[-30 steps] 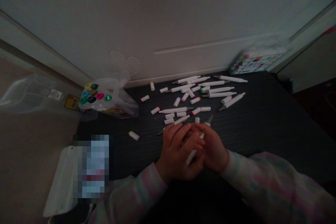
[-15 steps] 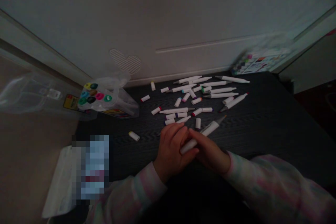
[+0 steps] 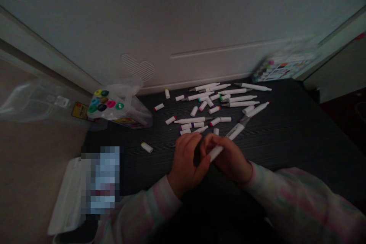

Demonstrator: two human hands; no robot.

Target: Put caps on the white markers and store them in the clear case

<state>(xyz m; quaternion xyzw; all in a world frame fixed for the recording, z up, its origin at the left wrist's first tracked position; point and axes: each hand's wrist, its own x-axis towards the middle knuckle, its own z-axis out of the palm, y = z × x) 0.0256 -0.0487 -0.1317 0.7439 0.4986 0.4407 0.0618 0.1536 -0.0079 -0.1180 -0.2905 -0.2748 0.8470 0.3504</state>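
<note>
My right hand is closed around a white marker that slants up and to the right, its dark tip end pointing away from me. Beside it, my left hand has its fingers stretched out, and its thumb is at the marker's near end. No grip by the left hand shows. Just beyond both hands lie loose white caps with coloured ends, such as a purple-ended cap, and several uncapped markers, among them one lying crosswise. A yellow-ended cap lies apart on the left.
On the left of the dark tabletop stands a clear case with several capped markers in it, its transparent lid to the left. Another marker set leans at the back right against a pale panel. A pixelated object lies lower left.
The marker has slid farther into my right hand, its tip reaching farther up and right. My left hand's fingers have drawn back from it and a gap shows between the hands.
</note>
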